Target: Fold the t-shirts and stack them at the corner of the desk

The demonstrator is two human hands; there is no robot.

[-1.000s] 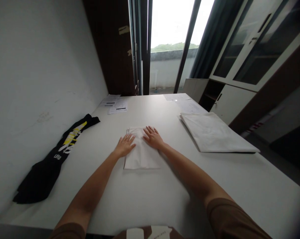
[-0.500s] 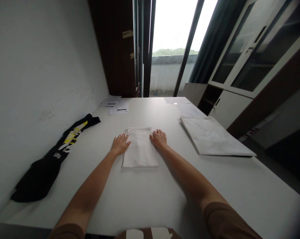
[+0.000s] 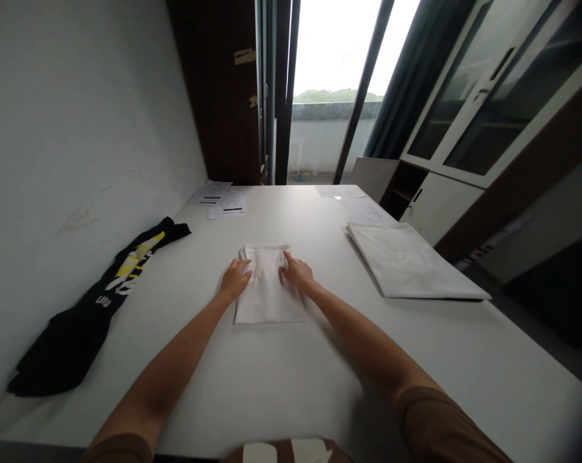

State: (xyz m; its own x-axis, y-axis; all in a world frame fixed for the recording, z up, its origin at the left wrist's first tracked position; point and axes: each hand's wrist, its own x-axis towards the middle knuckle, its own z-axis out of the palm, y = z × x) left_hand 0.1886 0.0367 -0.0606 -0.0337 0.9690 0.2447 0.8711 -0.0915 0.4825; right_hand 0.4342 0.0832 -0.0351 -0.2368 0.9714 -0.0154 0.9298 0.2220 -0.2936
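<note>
A folded white cloth (image 3: 267, 292) lies on the white table (image 3: 266, 386) in front of me. My left hand (image 3: 235, 281) is at its left edge, thumb on top and fingers curled around the side. At the right edge, my right hand (image 3: 299, 272) grips the upper part of the cloth, its thumb and forefinger on the top face. Light creases run across the fabric between the two hands. The fingers beneath the edges are partly hidden.
A black garment (image 3: 85, 315) with a yellow and white print lies along the left wall. A larger folded white cloth (image 3: 411, 263) rests on the right. Printed papers (image 3: 227, 204) lie at the far left, and a paper sheet (image 3: 368, 211) at the far right.
Both hands have moved inward from lying spread along the edges, and their fingers have curled onto the cloth. Its upper part is now slightly creased.
</note>
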